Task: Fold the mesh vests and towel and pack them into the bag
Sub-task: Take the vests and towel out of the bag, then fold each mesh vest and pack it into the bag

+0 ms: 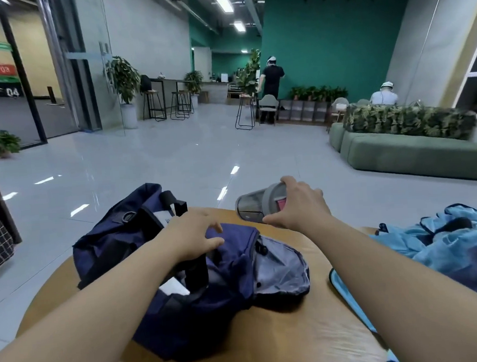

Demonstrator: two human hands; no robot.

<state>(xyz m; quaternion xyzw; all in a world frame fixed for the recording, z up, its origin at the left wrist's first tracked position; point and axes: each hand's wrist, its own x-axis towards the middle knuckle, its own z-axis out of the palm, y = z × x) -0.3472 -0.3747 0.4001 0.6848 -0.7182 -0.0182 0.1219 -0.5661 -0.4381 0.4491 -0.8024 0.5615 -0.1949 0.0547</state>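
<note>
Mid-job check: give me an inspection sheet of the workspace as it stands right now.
Surface: round wooden table, bare wood near the front edge.
Job's things: navy bag lying open, grey lining showing; light blue mesh vests heaped unfolded at right; towel not identified.
Clutter: grey lidded cup, tilted.
Grippers: left hand rests on the bag, fingers loosely curled; right hand grips the cup.
Cables: nothing seen.
Surroundings: green sofa, stools, potted plants, two people far behind.
</note>
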